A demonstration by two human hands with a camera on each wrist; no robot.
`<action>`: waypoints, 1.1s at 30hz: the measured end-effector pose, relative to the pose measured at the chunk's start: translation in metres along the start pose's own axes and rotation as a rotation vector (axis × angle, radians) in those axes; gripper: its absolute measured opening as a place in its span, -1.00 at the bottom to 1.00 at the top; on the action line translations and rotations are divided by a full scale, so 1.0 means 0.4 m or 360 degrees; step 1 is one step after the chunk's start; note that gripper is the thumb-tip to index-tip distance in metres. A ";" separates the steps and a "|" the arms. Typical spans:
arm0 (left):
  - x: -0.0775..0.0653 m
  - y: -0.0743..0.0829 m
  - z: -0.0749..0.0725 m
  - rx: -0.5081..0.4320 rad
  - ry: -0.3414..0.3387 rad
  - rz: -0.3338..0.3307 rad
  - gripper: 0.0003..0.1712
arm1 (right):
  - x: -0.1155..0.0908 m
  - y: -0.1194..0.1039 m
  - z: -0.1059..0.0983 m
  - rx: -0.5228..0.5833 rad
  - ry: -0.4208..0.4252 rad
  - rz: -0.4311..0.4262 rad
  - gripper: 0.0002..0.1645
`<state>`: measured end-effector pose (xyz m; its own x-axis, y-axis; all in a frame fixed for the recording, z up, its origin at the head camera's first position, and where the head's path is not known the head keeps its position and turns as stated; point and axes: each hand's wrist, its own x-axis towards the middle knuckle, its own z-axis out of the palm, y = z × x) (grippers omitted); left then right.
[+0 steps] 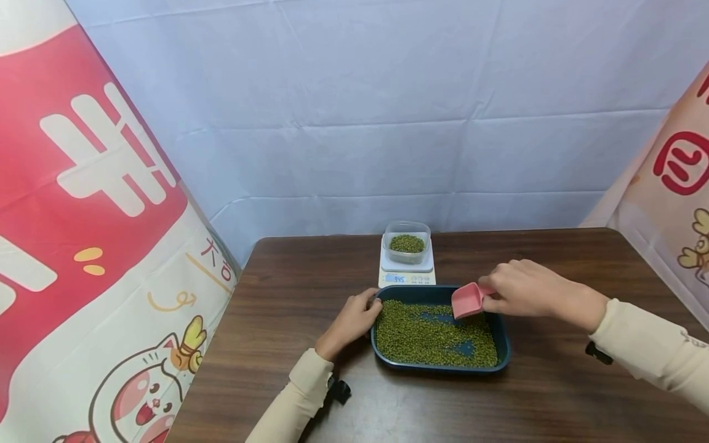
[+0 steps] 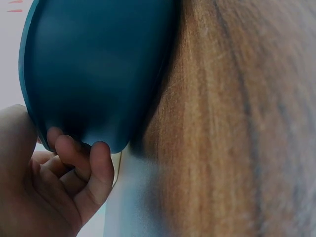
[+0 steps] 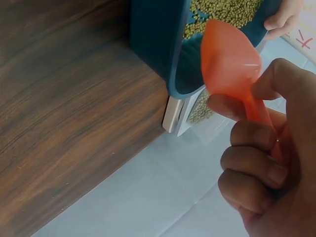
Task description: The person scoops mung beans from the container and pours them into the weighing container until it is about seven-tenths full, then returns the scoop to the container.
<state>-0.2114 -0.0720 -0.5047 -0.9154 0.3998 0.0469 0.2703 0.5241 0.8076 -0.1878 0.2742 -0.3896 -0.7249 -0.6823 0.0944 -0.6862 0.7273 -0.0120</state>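
Pink scoop (image 1: 467,301), pinched by your right fingers (image 3: 252,163), pointing left over the blue tray (image 1: 443,368), head view lower centre, left rim gripped by your left fingers (image 2: 101,170).

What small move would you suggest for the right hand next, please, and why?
I would probably lower the scoop into the green beans toward the left side of the tray: the right hand holds it over the tray with no beans visible in it, the beans look thicker there than around the bare patches, and the left hand holds the tray.
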 end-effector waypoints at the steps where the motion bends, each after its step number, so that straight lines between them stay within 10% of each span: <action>1: 0.000 0.000 0.000 0.0002 -0.0001 0.0000 -0.65 | 0.000 -0.003 -0.001 0.0004 -0.0011 0.0003 -0.69; 33: 0.002 -0.005 0.002 -0.0002 0.0005 0.0007 -0.65 | -0.017 -0.035 0.029 0.0046 -0.0205 0.0003 -0.69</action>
<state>-0.2124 -0.0722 -0.5067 -0.9152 0.3996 0.0525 0.2741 0.5215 0.8080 -0.1739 0.2679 -0.4017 -0.7267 -0.6861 -0.0346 -0.6849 0.7275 -0.0410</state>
